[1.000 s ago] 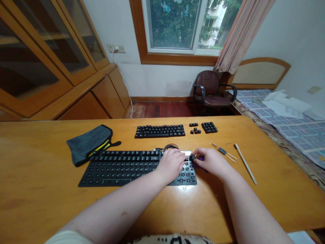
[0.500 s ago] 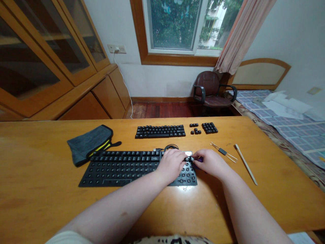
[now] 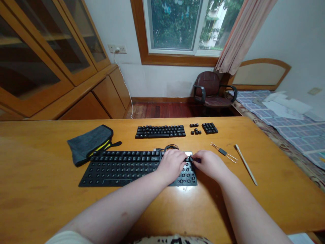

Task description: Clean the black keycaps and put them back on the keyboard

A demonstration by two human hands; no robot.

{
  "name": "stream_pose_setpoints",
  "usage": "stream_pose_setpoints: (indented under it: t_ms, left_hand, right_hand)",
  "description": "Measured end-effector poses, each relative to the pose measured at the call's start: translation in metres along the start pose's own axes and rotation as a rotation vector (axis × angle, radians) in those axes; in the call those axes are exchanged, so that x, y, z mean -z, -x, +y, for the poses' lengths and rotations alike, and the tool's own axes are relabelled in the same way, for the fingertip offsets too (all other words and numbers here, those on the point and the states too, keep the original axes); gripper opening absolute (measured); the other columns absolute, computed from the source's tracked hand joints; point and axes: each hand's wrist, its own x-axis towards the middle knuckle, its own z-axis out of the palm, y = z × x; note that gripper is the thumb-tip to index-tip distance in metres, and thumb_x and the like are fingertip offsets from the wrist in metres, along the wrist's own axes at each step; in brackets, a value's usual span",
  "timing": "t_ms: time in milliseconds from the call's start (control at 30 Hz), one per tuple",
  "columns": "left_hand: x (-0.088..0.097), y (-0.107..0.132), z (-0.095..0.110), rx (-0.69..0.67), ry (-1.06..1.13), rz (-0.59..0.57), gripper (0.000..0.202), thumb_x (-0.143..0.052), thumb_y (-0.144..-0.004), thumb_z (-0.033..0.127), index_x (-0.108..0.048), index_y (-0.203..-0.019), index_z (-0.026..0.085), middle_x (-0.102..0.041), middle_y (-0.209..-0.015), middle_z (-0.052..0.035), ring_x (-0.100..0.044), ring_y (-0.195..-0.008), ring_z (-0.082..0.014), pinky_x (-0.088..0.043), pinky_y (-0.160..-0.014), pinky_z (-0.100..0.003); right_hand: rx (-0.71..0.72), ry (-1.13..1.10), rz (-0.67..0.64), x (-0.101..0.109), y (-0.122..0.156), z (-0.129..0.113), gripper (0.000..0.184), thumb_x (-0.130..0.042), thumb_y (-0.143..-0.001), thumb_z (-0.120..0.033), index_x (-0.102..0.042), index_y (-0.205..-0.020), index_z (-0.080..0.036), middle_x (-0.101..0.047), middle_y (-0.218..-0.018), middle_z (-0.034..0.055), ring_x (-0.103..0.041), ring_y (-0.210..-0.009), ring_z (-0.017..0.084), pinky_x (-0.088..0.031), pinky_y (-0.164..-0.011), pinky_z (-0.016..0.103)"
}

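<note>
A black keyboard [image 3: 122,169] lies across the desk, its upper rows still capped and its lower rows and number pad showing bare switches. My left hand [image 3: 171,164] rests over its right part, fingers curled down onto the number pad area. At the upper right corner of the keyboard, my right hand [image 3: 209,164] is closed in a pinch; whatever is between the fingers is hidden. Behind the board, removed keycaps [image 3: 160,131] stand in rows, with a smaller block of number keycaps [image 3: 210,128] further right. A wire keycap puller [image 3: 222,151] lies right of my right hand.
A grey cloth [image 3: 90,144] with yellow edging touches the keyboard's upper left. A coiled black cable [image 3: 171,147] sits behind the board. A thin pale brush-like stick [image 3: 245,165] lies at right. Beyond the desk [image 3: 50,203] stand a chair [image 3: 208,88] and a bed.
My right hand has turned slightly at the keyboard's upper right corner, and a purple item that showed beside its fingers is now hidden. My left hand has stayed put.
</note>
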Motion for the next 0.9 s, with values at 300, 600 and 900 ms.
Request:
stream_pose_setpoints:
  t_ms: [300,600,900]
  left_hand:
    - [-0.001,0.0,-0.001,-0.001,0.022,-0.009,0.029,-0.058,-0.078,0.021,-0.057,-0.107,0.022,-0.062,-0.108,-0.0048,-0.05,-0.105,-0.0221,-0.034,-0.095,-0.041]
    - [-0.001,-0.001,0.0,0.004,0.015,-0.026,0.028,-0.059,-0.077,0.022,-0.057,-0.105,0.022,-0.062,-0.106,-0.0045,-0.051,-0.104,-0.022,-0.034,-0.095,-0.042]
    - [0.001,-0.002,0.001,0.002,-0.005,-0.041,0.027,-0.058,-0.077,0.022,-0.057,-0.104,0.021,-0.062,-0.107,-0.0057,-0.051,-0.105,-0.023,-0.035,-0.094,-0.042]
  right_hand:
    - [-0.198,-0.42,0.001,-0.008,-0.008,0.025,0.017,-0.053,-0.076,-0.031,-0.063,-0.073,-0.017,-0.068,-0.07,0.0039,-0.061,-0.063,0.015,-0.045,-0.059,0.024]
    - [-0.221,-0.509,-0.128,-0.013,-0.008,0.03,0.012,-0.057,-0.073,-0.028,-0.061,-0.073,-0.017,-0.066,-0.065,0.0028,-0.059,-0.054,0.013,-0.045,-0.052,0.023]
    - [-0.133,-0.474,-0.182,-0.005,-0.004,0.032,0.025,-0.064,-0.056,-0.01,-0.062,-0.08,-0.017,-0.067,-0.081,0.0027,-0.061,-0.074,0.015,-0.047,-0.067,0.025]
